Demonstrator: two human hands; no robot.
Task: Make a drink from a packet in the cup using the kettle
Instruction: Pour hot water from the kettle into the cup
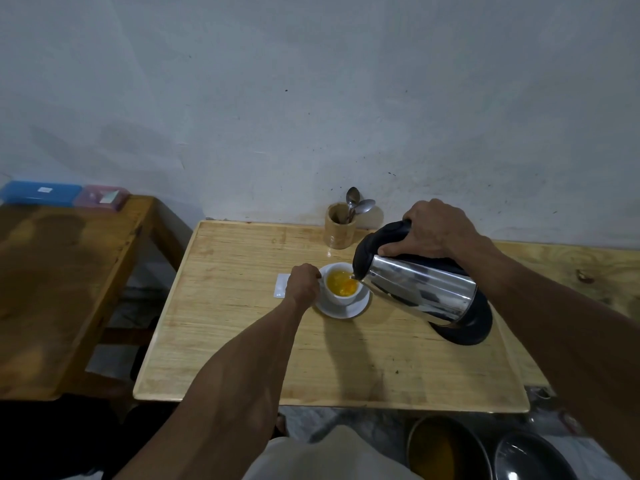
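Note:
A white cup (343, 298) stands on a white saucer (356, 310) in the middle of the light wooden table (242, 341). Orange-yellow liquid fills the cup. My right hand (429, 230) grips the black handle of a steel kettle (419, 289), which is tilted with its spout over the cup's right rim. My left hand (303, 284) is closed at the cup's left side, on its handle. A white packet (281, 285) lies flat on the table just left of that hand, partly hidden by it.
A wooden holder (339, 226) with spoons (355, 202) stands at the table's back edge by the wall. A darker wooden table (69, 271) on the left carries a blue box (38, 192) and a pink box (100, 197). Two dark bowls (485, 452) sit on the floor at the lower right.

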